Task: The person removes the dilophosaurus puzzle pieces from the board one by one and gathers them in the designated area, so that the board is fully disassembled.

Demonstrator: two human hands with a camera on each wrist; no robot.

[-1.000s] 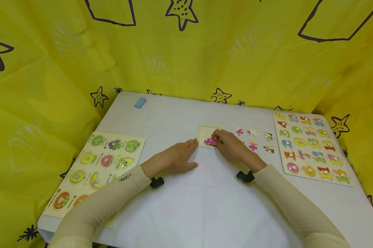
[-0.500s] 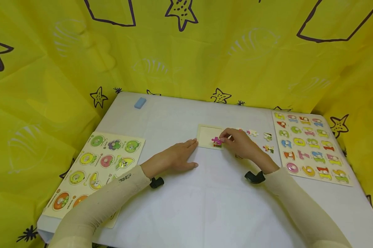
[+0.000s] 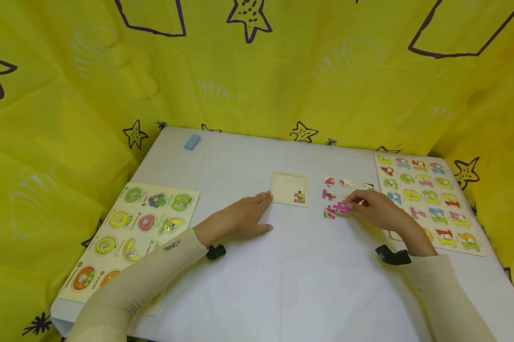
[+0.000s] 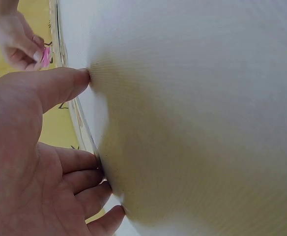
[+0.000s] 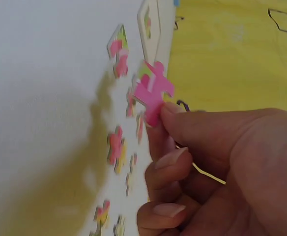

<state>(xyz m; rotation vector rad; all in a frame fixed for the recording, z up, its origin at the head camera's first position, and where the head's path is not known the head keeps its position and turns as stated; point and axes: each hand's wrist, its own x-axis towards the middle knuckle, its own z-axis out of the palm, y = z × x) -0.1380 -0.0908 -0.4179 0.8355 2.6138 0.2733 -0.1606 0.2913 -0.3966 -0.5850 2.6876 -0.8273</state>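
Observation:
My right hand (image 3: 378, 209) pinches a pink jigsaw piece (image 5: 154, 91) between thumb and forefinger, held up above the loose pieces right of the frame. My left hand (image 3: 248, 216) lies with straight fingers on the table, its fingertips (image 3: 269, 194) at the left edge of a small square puzzle frame (image 3: 276, 189). One pink and green piece (image 3: 299, 197) sits in the frame's lower right corner. Other loose pieces, among them a pink one (image 3: 330, 181) and a pale one (image 3: 348, 183), lie on the table; the right hand hides some from the head view.
A fruit puzzle board (image 3: 193, 199) lies at the left, partly under the left sleeve. On the right is a number puzzle board (image 3: 385, 173), with the right hand over its near left part. A blue block (image 3: 192, 142) sits at the back left.
The right hand has moved right from the puzzle frame to over the loose pieces, carrying the pink jigsaw piece. The frame's lower right corner is now uncovered. The left hand has stayed still.

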